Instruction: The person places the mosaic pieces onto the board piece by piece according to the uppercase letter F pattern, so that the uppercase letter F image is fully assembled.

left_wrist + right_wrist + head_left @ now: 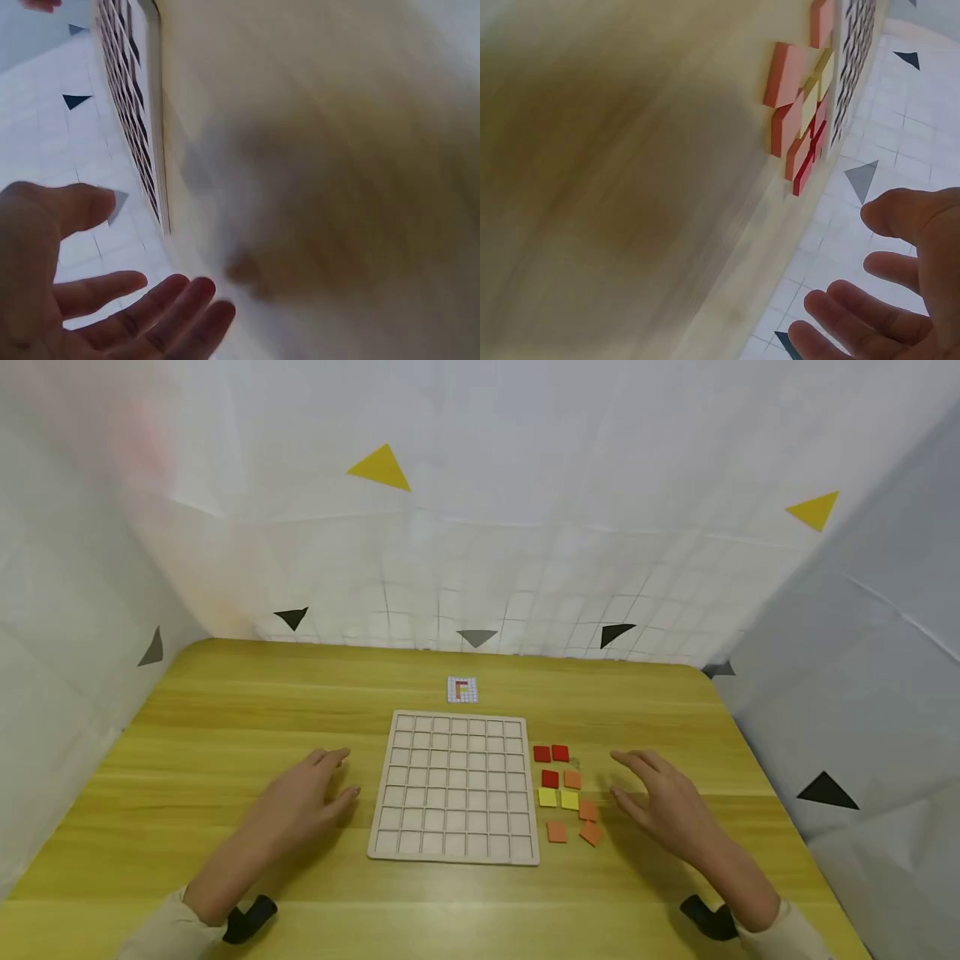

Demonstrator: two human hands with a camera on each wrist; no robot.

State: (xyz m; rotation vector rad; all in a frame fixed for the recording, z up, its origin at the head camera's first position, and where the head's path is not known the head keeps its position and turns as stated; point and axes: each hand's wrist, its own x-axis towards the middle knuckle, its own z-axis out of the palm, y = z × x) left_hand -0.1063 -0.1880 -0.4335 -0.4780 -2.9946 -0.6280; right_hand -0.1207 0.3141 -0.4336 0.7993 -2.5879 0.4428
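A pale wooden grid board [531, 852] with bare square cells lies in the middle of the table. Along its right side are loose square tiles: red ones such as a red tile [550, 779], two yellow, among them a yellow tile [570, 800], and several orange, one being an orange tile [557, 832]. My left hand [300, 797] hovers left of the board, fingers relaxed and holding nothing. To the right of the tiles my right hand [667, 802] hovers over the table, likewise relaxed, touching no tile. In the right wrist view its fingers [870, 319] are spread apart.
Behind the board lies a small card [462, 690] printed with a grid and a red, orange and yellow pattern. The wooden table [300, 685] is bordered by white sheeting [525, 460] at the back and sides, marked with yellow, black and grey triangles.
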